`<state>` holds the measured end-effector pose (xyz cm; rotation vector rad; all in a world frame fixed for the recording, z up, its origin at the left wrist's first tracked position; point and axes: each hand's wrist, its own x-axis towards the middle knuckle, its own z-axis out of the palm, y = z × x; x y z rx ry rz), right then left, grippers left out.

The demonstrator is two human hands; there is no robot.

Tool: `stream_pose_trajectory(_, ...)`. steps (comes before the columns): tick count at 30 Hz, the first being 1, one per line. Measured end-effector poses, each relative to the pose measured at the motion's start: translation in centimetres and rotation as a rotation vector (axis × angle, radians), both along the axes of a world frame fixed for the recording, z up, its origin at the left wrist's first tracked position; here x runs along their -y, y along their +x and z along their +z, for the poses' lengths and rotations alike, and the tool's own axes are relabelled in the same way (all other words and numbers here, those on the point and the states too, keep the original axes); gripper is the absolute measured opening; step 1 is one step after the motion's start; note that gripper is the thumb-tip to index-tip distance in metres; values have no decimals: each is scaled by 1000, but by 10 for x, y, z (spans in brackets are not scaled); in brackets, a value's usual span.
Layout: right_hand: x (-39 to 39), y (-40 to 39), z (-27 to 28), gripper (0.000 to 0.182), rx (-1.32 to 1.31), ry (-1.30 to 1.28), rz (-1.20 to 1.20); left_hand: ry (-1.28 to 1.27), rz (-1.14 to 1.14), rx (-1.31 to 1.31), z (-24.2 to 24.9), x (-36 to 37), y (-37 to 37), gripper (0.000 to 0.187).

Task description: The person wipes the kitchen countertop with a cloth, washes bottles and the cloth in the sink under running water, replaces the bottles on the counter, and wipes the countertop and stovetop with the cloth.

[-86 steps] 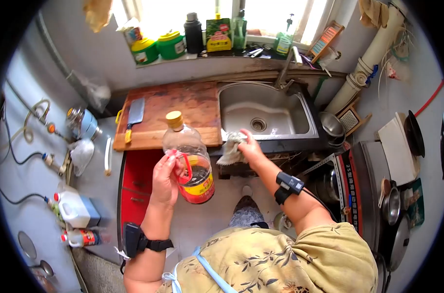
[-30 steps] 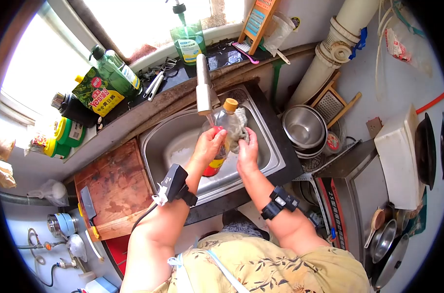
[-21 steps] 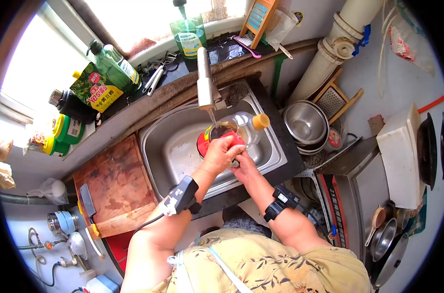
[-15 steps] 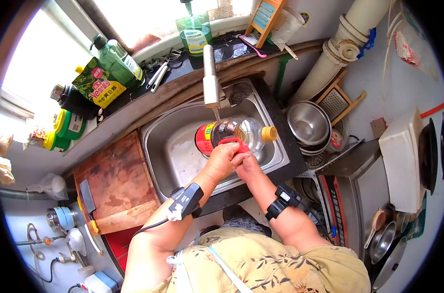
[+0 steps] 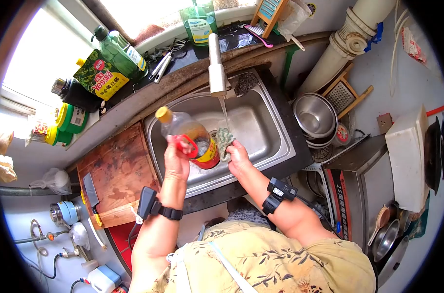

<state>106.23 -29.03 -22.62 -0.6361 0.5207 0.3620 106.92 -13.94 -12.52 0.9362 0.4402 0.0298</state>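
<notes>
My left hand (image 5: pixel 176 163) is closed round the red handle of a large clear plastic bottle (image 5: pixel 194 132) over the left part of the sink (image 5: pixel 252 128). The bottle has a yellow cap, a red and yellow label and some dark content near its base; it tilts with the cap to the upper left. Between the fingers of my right hand (image 5: pixel 238 157) is a crumpled greenish-grey cloth (image 5: pixel 225 141). From the faucet (image 5: pixel 216 71) a thin stream of water runs down onto the cloth.
Left of the sink lies a wooden cutting board (image 5: pixel 117 176) with a knife (image 5: pixel 90 192) at its left edge. Bottles, including a green pump bottle (image 5: pixel 198 27), line the window ledge. Stacked metal bowls (image 5: pixel 313 117) stand at the right, near a white pipe (image 5: pixel 351 41).
The bottle has swung from right to left, its cap now pointing upper left instead of right. My hands have moved apart, and the cloth has come into view in my right hand.
</notes>
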Motion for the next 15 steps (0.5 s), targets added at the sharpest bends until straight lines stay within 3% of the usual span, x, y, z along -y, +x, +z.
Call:
stream_pose_trajectory(4,6,0,-2,34,-71,-183,-29,-107,71,64,4,-16,9,43)
stream_pose_trajectory(8,-4,-5,29,37,181,-310,-59,-185,168,60,5,-3,31,46)
stream_pose_trajectory(10,-17,-4,33,34,375,-563,77,-235,190,52,9,12,44,47)
stream_pose_trajectory(12,-23,8,45,33,687,-1080,-79,-228,94,82,7,25,53,48)
stream_pose_trajectory(15,-7,33,48,27,659,-1292,-118,-205,24,34,15,49,49,49)
